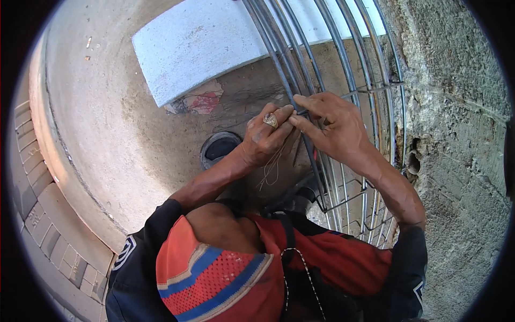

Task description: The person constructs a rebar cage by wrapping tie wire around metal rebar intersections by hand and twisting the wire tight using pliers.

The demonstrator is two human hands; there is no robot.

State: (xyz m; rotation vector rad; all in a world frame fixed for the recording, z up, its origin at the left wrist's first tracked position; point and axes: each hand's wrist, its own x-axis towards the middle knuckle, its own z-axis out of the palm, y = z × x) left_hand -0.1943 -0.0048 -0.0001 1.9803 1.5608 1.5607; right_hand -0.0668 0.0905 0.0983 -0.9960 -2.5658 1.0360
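My left hand, with a ring on one finger, is pinched closed beside a long steel bar of the rebar cage. Loose loops of thin tie wire hang below its fingers. Against the same bar, the thumb and fingers of my right hand are curled where a cross tie meets it. Both sets of fingertips almost touch. What lies between the right fingertips is too small to make out. The rebar cage has several long bars joined by bent steel ties.
A rough concrete wall rises close on the right. Beyond my hands, a pale flat board lies on the concrete floor. Several loose wires are scattered near it. Paving blocks lie past a curb at left.
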